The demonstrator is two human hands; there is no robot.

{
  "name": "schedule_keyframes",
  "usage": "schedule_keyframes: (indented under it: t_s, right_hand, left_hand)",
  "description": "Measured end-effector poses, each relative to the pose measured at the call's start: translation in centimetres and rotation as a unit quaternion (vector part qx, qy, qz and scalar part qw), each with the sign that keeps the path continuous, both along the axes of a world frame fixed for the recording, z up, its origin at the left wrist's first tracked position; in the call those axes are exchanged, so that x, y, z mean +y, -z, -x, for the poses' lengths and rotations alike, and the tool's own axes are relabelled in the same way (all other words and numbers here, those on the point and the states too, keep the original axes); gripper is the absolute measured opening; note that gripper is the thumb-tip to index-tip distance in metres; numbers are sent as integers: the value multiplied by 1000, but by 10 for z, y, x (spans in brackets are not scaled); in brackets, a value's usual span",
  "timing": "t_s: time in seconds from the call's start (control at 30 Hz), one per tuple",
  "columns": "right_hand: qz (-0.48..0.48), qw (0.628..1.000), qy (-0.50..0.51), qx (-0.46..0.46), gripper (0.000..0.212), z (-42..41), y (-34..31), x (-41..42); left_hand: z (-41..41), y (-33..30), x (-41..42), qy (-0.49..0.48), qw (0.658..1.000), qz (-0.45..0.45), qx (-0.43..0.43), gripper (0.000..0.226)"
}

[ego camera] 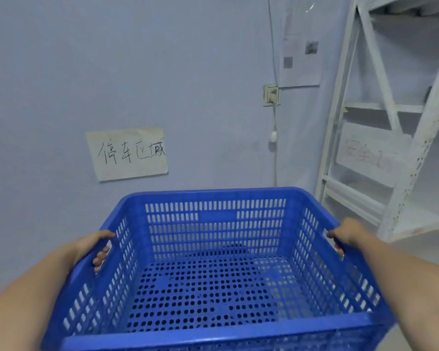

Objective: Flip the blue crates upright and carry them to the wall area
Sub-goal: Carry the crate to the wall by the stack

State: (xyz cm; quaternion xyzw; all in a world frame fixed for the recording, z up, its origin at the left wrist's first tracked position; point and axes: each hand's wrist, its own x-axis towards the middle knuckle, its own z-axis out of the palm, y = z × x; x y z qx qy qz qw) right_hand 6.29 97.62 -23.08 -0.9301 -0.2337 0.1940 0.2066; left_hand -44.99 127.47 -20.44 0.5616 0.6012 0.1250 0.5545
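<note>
Beyond the held blue crate (214, 254), wall (162, 72), sign (127, 154), shelving (390, 148).

Both hands, left (91, 247) and right (347, 233), grip the upright blue crate (213, 252) facing the wall (61, 72).

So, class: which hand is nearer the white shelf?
Right. The right hand grips the crate side beside the shelf; the left hand grips the far side.

Both hands (93, 245) (346, 233) gripping (fingers curled)
</note>
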Motion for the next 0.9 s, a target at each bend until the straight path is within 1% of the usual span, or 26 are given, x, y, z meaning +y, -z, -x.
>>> schedule_keyframes:
  t_s: [0.2,0.33,0.4,0.53,0.73,0.9]
  right_hand:
    - [17,1000,-25,8,44,3,29,64]
    - [28,999,-41,23,43,-16,53,100]
    - [27,998,-51,22,38,-24,61,119]
    - [17,996,-64,52,32,-47,88,157]
    - [-8,995,-75,62,26,-60,117,202]
    - [-16,995,-73,64,22,-60,125,230]
  left_hand:
    - [21,43,21,-45,998,14,38,47]
    - [8,57,35,-71,996,17,51,46]
    - [-2,63,45,-86,994,16,66,46]
    - [-21,81,60,-113,988,33,98,47]
    - [-34,115,70,-191,978,38,78,41]
    - [-37,132,93,-230,971,7,72,39]
